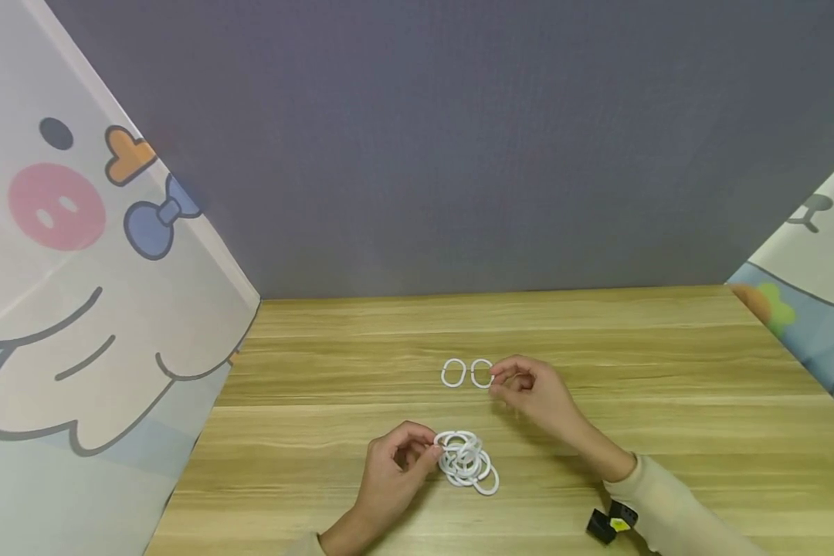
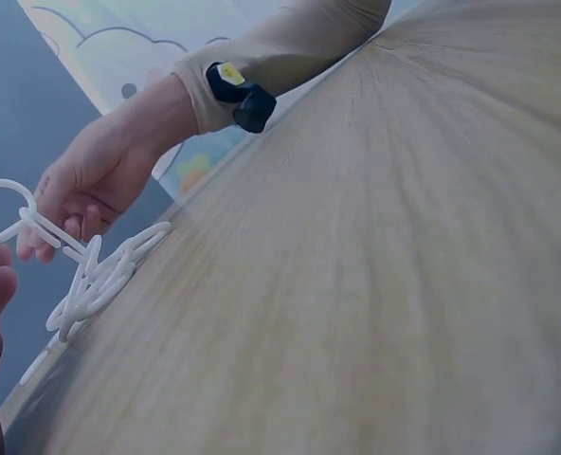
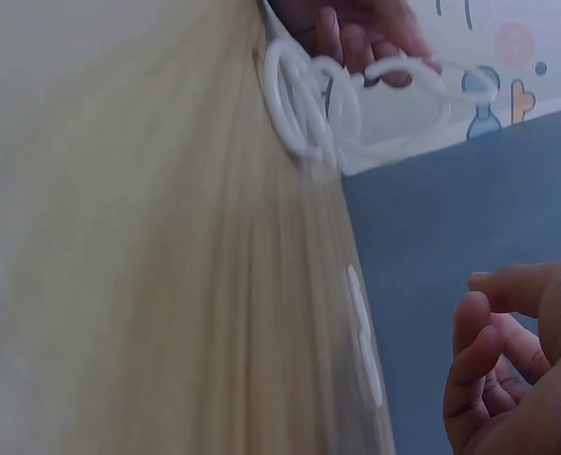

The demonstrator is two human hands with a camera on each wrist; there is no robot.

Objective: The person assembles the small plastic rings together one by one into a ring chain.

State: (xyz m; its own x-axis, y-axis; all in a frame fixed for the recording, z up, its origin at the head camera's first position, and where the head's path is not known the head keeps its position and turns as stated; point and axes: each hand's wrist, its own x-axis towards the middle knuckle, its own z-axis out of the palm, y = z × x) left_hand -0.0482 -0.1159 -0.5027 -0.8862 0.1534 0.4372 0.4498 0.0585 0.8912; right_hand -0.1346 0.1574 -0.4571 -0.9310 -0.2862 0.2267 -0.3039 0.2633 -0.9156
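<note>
Thumb and fingertips of my left hand (image 1: 389, 471) pinch one white plastic ring of a linked bunch of oval rings (image 1: 464, 463). In the left wrist view the bunch (image 2: 96, 284) hangs and leans in a tangle down to the table, its rings hooked through one another. Two separate rings lie flat farther back, a left ring (image 1: 453, 373) and a right ring (image 1: 482, 374), side by side with a narrow gap. Over the right one's edge hovers my right hand (image 1: 535, 390), its fingers loosely bent. Nothing shows between those fingers (image 3: 475, 360) in the right wrist view.
Everything lies on a wood-grain table (image 1: 306, 371) backed by a grey panel (image 1: 459, 154). Cartoon-printed panels stand at left (image 1: 181, 324) and right (image 1: 813, 309). A small black device (image 1: 611, 521) with a yellow label sits at the right sleeve's cuff.
</note>
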